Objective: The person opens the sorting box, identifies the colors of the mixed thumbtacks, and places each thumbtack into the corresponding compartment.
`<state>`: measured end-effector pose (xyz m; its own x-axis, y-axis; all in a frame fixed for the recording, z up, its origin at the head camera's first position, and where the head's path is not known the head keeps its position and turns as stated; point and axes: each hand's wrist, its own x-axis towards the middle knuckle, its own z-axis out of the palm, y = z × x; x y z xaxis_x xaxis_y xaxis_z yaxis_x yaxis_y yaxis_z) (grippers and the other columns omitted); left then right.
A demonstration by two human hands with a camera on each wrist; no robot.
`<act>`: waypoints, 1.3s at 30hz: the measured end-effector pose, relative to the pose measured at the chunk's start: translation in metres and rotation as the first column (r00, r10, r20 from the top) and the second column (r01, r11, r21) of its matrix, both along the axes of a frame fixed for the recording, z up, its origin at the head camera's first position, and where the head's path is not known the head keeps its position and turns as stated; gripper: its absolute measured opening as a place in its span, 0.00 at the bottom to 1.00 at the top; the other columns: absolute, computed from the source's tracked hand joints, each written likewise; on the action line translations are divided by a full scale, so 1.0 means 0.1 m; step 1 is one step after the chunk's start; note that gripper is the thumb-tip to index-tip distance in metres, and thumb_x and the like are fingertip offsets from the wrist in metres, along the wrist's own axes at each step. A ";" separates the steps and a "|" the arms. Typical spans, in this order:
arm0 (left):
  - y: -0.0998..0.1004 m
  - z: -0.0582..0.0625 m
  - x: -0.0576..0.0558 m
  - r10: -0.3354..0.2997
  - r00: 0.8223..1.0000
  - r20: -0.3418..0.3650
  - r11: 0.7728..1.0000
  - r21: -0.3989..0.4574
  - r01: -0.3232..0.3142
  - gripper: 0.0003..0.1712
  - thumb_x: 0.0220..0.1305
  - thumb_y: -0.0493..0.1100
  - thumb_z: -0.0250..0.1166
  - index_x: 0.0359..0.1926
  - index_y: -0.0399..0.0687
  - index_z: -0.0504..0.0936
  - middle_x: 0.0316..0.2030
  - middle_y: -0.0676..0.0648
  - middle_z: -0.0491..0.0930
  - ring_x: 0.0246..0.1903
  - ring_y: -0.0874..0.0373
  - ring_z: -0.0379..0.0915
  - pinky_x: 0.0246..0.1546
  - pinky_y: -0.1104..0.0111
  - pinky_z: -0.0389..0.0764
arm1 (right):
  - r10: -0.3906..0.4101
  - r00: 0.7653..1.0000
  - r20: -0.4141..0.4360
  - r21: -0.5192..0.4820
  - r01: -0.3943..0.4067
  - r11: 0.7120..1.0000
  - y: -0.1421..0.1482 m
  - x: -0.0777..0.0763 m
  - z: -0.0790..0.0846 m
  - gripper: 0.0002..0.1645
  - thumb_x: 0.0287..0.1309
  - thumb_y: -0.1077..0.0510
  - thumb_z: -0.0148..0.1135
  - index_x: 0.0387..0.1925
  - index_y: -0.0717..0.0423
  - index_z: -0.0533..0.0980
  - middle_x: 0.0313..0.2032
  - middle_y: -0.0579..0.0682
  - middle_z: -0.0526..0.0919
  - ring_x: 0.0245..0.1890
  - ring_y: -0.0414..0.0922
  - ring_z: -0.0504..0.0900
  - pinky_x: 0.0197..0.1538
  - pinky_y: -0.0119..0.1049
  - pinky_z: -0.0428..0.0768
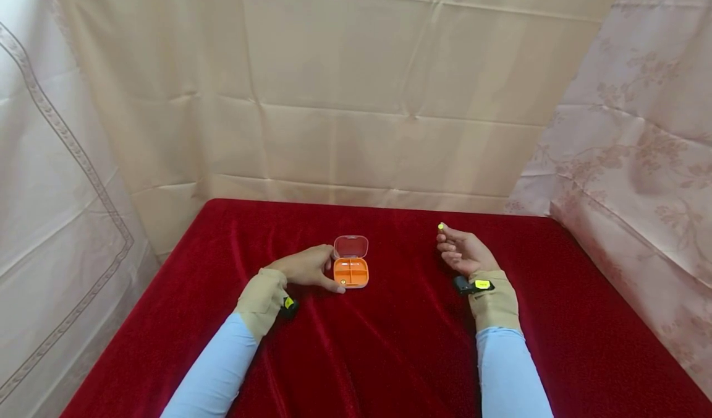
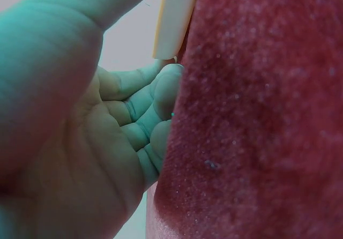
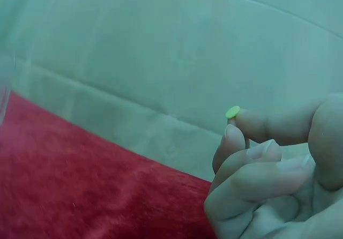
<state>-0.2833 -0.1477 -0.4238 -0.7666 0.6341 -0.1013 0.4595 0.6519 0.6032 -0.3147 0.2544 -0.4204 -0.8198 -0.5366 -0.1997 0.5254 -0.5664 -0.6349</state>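
Head view, left to right. At the far left of the frame hangs a white cloth (image 1: 52,177) with a patterned band. The left hand (image 1: 300,266), lower left of centre, holds the left side of the orange box (image 1: 358,278): thumb at the near left corner, fingers at the left edge towards the back. The box rests on the red tabletop (image 1: 400,350), slightly below the middle of the frame; its four compartments face up, and its transparent lid (image 1: 351,246) is raised on the far side, so that the opened whole runs lengthwise up the frame. A small yellow spot in the lower left compartment is too small to identify.

Right of centre, the right hand (image 1: 466,252) pinches a small yellow-green pill (image 1: 440,227) between thumb and fingertip, the other fingers curled in. The pill, a round disc with no evident long axis, lies well apart from the box, to its right and higher in the frame. The left hand is nearer the box. The lid's right corner appears close to the straight line from pill to box; the right wall looks the freer approach. A flowered cloth (image 1: 639,140) hangs at far right.
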 end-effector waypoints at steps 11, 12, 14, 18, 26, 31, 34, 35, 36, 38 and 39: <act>-0.01 0.01 0.00 -0.004 1.000 -0.005 1.000 0.029 0.004 0.34 0.54 0.55 0.81 0.50 0.42 0.74 0.36 0.48 0.74 0.36 0.58 0.69 0.41 0.65 0.72 | -0.156 0.960 -0.234 0.503 0.256 0.825 -0.10 0.04 0.11 0.16 0.76 0.59 0.57 0.31 0.50 0.85 0.26 0.44 0.78 0.21 0.35 0.65 0.20 0.24 0.62; -0.01 0.00 0.00 -0.004 1.000 -0.005 0.999 0.032 0.004 0.34 0.53 0.55 0.81 0.50 0.41 0.74 0.37 0.48 0.74 0.36 0.58 0.69 0.41 0.66 0.73 | -0.146 0.955 -0.260 0.535 0.268 0.801 -0.11 0.04 0.11 0.15 0.75 0.59 0.58 0.31 0.49 0.85 0.26 0.44 0.78 0.21 0.35 0.65 0.21 0.24 0.62; -0.01 0.01 0.00 -0.001 1.000 0.000 0.999 0.039 0.001 0.35 0.53 0.55 0.81 0.52 0.40 0.74 0.37 0.48 0.74 0.37 0.58 0.69 0.41 0.65 0.73 | -0.130 0.944 -0.304 0.594 0.294 0.748 -0.12 0.04 0.12 0.13 0.74 0.57 0.60 0.31 0.49 0.84 0.26 0.43 0.78 0.20 0.35 0.64 0.22 0.25 0.63; -0.02 0.01 0.00 0.003 1.000 0.009 0.999 0.043 -0.004 0.36 0.53 0.54 0.81 0.53 0.39 0.74 0.38 0.48 0.74 0.38 0.57 0.69 0.42 0.65 0.73 | -0.101 0.932 -0.348 0.665 0.321 0.674 -0.14 0.03 0.12 0.09 0.73 0.55 0.62 0.34 0.49 0.83 0.27 0.43 0.78 0.21 0.35 0.66 0.23 0.26 0.65; -0.02 0.01 0.00 -0.001 1.000 0.011 0.999 0.044 0.000 0.35 0.54 0.55 0.81 0.52 0.40 0.74 0.37 0.47 0.73 0.38 0.57 0.69 0.42 0.65 0.72 | -0.069 0.921 -0.384 0.710 0.342 0.616 -0.17 0.05 0.13 0.08 0.72 0.55 0.63 0.40 0.55 0.82 0.28 0.44 0.78 0.21 0.35 0.68 0.24 0.26 0.67; -0.02 0.01 0.00 -0.005 1.000 0.006 0.999 0.044 0.005 0.35 0.54 0.55 0.81 0.52 0.40 0.74 0.37 0.47 0.73 0.37 0.57 0.69 0.41 0.65 0.72 | -0.054 0.916 -0.397 0.730 0.351 0.586 -0.19 0.05 0.11 0.10 0.71 0.55 0.64 0.43 0.59 0.81 0.28 0.44 0.78 0.22 0.35 0.68 0.24 0.27 0.68; -0.02 -0.01 -0.01 -0.009 1.000 0.002 0.999 0.046 0.008 0.35 0.54 0.55 0.81 0.52 0.40 0.74 0.37 0.48 0.73 0.37 0.57 0.68 0.41 0.65 0.72 | -0.044 0.915 -0.402 0.745 0.354 0.566 -0.21 0.04 0.10 0.17 0.71 0.55 0.64 0.49 0.67 0.79 0.28 0.44 0.78 0.22 0.36 0.69 0.24 0.27 0.68; -0.02 -0.01 -0.01 -0.008 1.000 0.003 0.999 0.046 0.008 0.35 0.54 0.55 0.81 0.52 0.40 0.74 0.37 0.48 0.73 0.37 0.57 0.68 0.41 0.65 0.72 | -0.040 0.914 -0.403 0.749 0.355 0.559 -0.22 0.04 0.09 0.19 0.71 0.55 0.64 0.50 0.69 0.78 0.28 0.44 0.78 0.22 0.36 0.69 0.25 0.27 0.69; -0.02 -0.01 -0.01 -0.009 1.000 0.002 0.999 0.046 0.009 0.35 0.54 0.55 0.81 0.51 0.40 0.74 0.37 0.48 0.73 0.37 0.57 0.68 0.41 0.65 0.72 | -0.036 0.914 -0.405 0.754 0.356 0.552 -0.23 0.05 0.09 0.21 0.71 0.55 0.64 0.51 0.71 0.77 0.28 0.44 0.78 0.22 0.36 0.69 0.25 0.28 0.69; -0.02 -0.02 -0.02 -0.009 1.000 0.003 0.999 0.043 0.009 0.35 0.54 0.56 0.81 0.52 0.40 0.74 0.37 0.48 0.73 0.37 0.58 0.68 0.41 0.65 0.72 | -0.018 0.913 -0.407 0.764 0.351 0.542 -0.24 0.06 0.10 0.22 0.71 0.54 0.64 0.52 0.72 0.76 0.28 0.44 0.78 0.23 0.36 0.69 0.26 0.28 0.69; -0.02 -0.02 -0.02 -0.009 1.000 0.003 0.999 0.042 0.009 0.35 0.54 0.56 0.81 0.52 0.40 0.74 0.37 0.48 0.73 0.37 0.58 0.68 0.41 0.66 0.72 | -0.014 0.912 -0.409 0.766 0.351 0.538 -0.25 0.06 0.10 0.22 0.71 0.54 0.64 0.52 0.72 0.76 0.28 0.44 0.78 0.23 0.37 0.70 0.26 0.28 0.70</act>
<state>-0.2850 -0.1495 -0.4260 -0.7604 0.6448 -0.0773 0.4631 0.6219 0.6315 -0.3089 0.2294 -0.4106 -0.9785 -0.1095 -0.1749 0.1473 0.2229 -0.9636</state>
